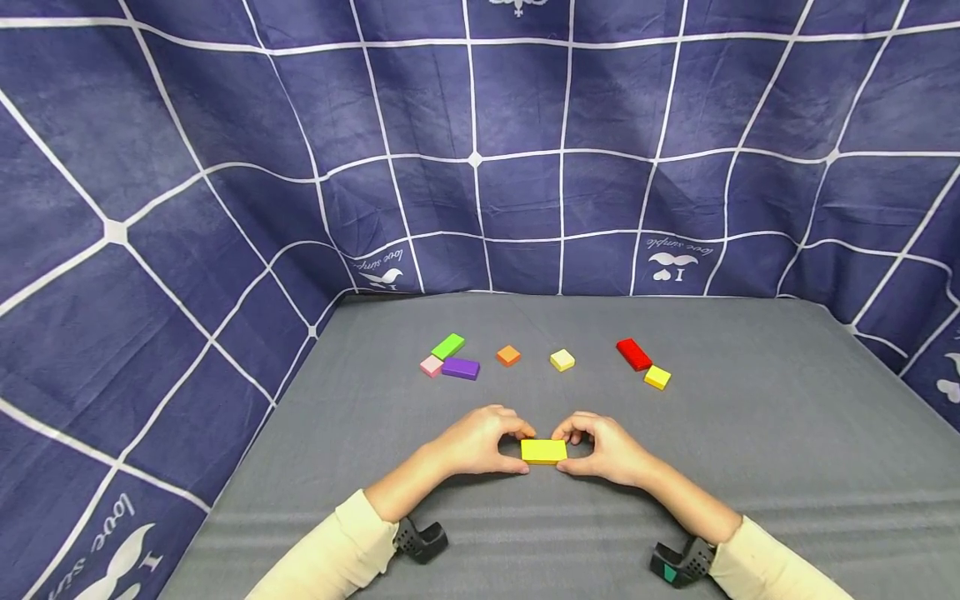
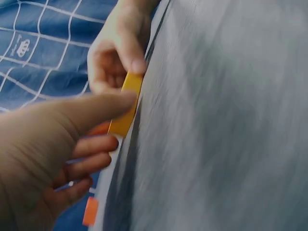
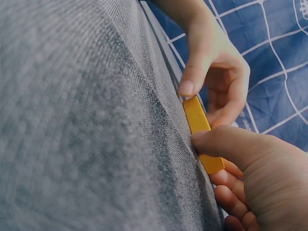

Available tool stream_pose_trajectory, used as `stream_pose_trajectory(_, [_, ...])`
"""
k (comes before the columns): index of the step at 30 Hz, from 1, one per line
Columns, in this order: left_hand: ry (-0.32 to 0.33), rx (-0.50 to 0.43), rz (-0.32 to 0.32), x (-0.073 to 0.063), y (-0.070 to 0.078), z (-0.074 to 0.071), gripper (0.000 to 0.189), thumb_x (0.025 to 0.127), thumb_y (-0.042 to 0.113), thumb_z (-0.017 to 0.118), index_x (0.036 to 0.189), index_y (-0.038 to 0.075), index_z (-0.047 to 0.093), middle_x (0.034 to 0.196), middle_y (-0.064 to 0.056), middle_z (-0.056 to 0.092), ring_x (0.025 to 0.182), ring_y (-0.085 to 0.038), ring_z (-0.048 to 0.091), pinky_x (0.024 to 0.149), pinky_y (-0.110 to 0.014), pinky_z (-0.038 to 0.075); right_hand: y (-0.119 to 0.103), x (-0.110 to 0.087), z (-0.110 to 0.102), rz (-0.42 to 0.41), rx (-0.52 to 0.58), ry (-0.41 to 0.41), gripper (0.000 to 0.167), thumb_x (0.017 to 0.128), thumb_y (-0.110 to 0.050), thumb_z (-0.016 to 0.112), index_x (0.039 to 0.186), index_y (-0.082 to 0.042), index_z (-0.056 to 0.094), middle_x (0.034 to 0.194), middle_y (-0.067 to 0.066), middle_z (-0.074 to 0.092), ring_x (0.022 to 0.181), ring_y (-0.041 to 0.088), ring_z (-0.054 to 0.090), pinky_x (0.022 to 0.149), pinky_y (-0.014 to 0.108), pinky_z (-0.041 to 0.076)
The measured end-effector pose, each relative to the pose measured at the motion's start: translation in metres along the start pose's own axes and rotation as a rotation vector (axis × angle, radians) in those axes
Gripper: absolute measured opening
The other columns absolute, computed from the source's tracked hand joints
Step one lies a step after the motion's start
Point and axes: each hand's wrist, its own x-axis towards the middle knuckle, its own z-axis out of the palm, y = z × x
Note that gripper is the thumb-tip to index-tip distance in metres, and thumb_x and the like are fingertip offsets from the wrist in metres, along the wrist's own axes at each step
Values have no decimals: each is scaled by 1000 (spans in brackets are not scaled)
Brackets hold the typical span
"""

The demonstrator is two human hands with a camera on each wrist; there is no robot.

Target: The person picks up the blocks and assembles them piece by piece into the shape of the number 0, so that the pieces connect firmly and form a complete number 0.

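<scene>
A flat yellow rectangular block (image 1: 543,452) lies lengthwise between both hands near the middle of the grey surface. My left hand (image 1: 480,443) pinches its left end, thumb on the near side and fingers behind. At the other end, my right hand (image 1: 611,452) pinches it in the same way. The left wrist view has the left thumb across the face of the yellow block (image 2: 124,124), with the right thumb at its far end. From the right wrist, the right thumb presses on the block (image 3: 196,115) while the left thumb is right at its upper end.
Beyond the hands at left lie a green block (image 1: 448,347), a pink block (image 1: 431,366) and a purple block (image 1: 461,368). Orange (image 1: 508,356) and pale yellow (image 1: 562,360) squares sit mid-table. Farther right, a red block (image 1: 633,354) touches a small yellow block (image 1: 657,377). Blue cloth (image 1: 525,200) hangs behind.
</scene>
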Motion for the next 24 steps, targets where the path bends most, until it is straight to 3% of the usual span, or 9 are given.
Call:
stream_pose_trajectory(4, [41, -20, -15, -4, -13, -13, 41, 77, 32, 83, 110, 12, 72, 94, 4, 67, 87, -11, 58, 79, -23, 47, -1, -1, 1, -1, 19, 6, 27, 74, -18, 86, 95, -17, 69, 89, -8, 62, 79, 13, 55, 68, 25, 45])
stream_pose_trajectory(9, [155, 9, -87, -9, -40, -36, 35, 77, 20, 82, 107, 5, 72, 100, -3, 70, 96, -18, 64, 88, -32, 48, -1, 0, 2, 2, 5, 22, 29, 72, -13, 86, 96, -15, 70, 88, -5, 62, 79, 17, 56, 67, 26, 45])
stream_pose_trajectory(16, [322, 101, -318, -21, -75, -65, 34, 74, 14, 82, 105, 3, 73, 100, -9, 71, 96, -29, 64, 85, -43, 48, -23, 0, -5, -22, 5, 31, 28, 70, 1, 84, 93, -3, 69, 84, 8, 63, 77, 29, 56, 65, 29, 45])
stream_pose_trajectory(24, [304, 126, -532, -33, -106, -69, 40, 76, 22, 79, 109, 1, 72, 103, -13, 70, 99, -32, 64, 84, -47, 49, -46, 1, -12, -18, 16, 20, 26, 71, 2, 83, 92, -2, 68, 85, 10, 63, 77, 30, 56, 67, 29, 46])
